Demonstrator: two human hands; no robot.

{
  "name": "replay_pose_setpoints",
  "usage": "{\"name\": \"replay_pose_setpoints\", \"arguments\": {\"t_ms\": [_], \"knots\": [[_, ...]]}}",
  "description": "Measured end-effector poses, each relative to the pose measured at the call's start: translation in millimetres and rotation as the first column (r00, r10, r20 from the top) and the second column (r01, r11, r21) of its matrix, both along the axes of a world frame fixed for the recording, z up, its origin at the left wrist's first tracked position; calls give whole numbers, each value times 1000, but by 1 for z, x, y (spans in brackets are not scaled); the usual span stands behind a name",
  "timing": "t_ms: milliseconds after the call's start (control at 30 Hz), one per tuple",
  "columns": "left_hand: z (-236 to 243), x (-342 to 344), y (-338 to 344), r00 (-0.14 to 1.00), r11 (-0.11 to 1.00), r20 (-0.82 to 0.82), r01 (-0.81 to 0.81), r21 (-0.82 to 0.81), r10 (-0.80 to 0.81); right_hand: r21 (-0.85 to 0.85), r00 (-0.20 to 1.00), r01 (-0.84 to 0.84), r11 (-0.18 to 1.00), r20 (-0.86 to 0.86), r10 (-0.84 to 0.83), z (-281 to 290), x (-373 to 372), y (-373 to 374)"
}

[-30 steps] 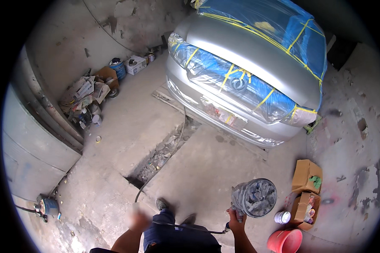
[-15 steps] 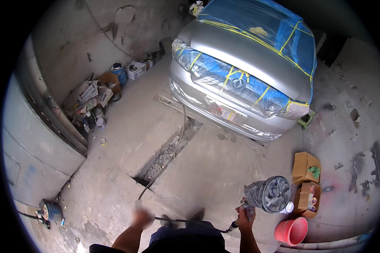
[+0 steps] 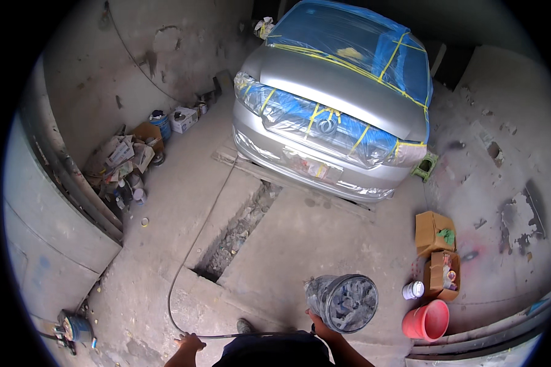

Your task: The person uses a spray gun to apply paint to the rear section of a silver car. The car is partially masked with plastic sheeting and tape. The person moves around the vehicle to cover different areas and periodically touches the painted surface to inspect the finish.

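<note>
My right hand (image 3: 317, 321) grips a paint spray gun whose large cup (image 3: 343, 300) has a black rim and a grey, crumpled-looking top; the cup hides much of the gun and of my fingers. A dark hose (image 3: 226, 336) runs across in front of my body from that side. My left hand (image 3: 190, 339) is closed loosely on this hose, which curves up the floor toward the car. A silver car (image 3: 330, 73) stands ahead, its windscreen, lamps and grille covered in blue film (image 3: 361, 37) with yellow tape.
A narrow rubble-filled trench (image 3: 232, 235) cuts the floor before me. At right are cardboard boxes (image 3: 431, 229), a white tub (image 3: 413, 290) and a red bucket (image 3: 427, 318). Along the left are a metal door (image 3: 55, 232), piled papers and cans (image 3: 125, 156), and a blue bucket (image 3: 76, 324).
The gun and cup have moved left and down with my right hand. My left hand has moved left and down, and the hose now bows out left of the trench.
</note>
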State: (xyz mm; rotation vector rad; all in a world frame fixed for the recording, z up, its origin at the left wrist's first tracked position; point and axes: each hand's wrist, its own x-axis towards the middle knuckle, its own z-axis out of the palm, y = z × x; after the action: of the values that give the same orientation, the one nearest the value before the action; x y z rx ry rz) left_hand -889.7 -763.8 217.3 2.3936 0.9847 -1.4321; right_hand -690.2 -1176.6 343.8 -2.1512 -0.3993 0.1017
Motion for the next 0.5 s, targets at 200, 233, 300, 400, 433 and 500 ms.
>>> {"name": "replay_pose_setpoints", "arguments": {"t_ms": [200, 233, 300, 400, 433, 500], "knots": [[-51, -4, -22, 953, 968, 279, -51, -245, 121, 83, 970, -170, 982, -163, 181, 20, -22, 10], [-58, -8, -33, 939, 962, 307, -73, -263, 155, 116, 957, -164, 980, -222, 186, 36, -26, 13], [-66, -9, -61, 905, 950, 368, -103, -295, 213, 197, 925, -140, 970, -324, 199, 26, -33, -1], [-63, 5, -101, 930, 921, 348, 33, -389, 114, 197, 929, -241, 950, -235, 284, -57, -33, -53], [-68, -8, -95, 917, 940, 389, 51, -336, 89, 183, 932, -295, 938, -161, 325, -85, -34, -57], [-70, -17, -100, 934, 940, 343, 30, -339, 94, 160, 933, -335, 929, -79, 350, -111, -32, -75]]}}
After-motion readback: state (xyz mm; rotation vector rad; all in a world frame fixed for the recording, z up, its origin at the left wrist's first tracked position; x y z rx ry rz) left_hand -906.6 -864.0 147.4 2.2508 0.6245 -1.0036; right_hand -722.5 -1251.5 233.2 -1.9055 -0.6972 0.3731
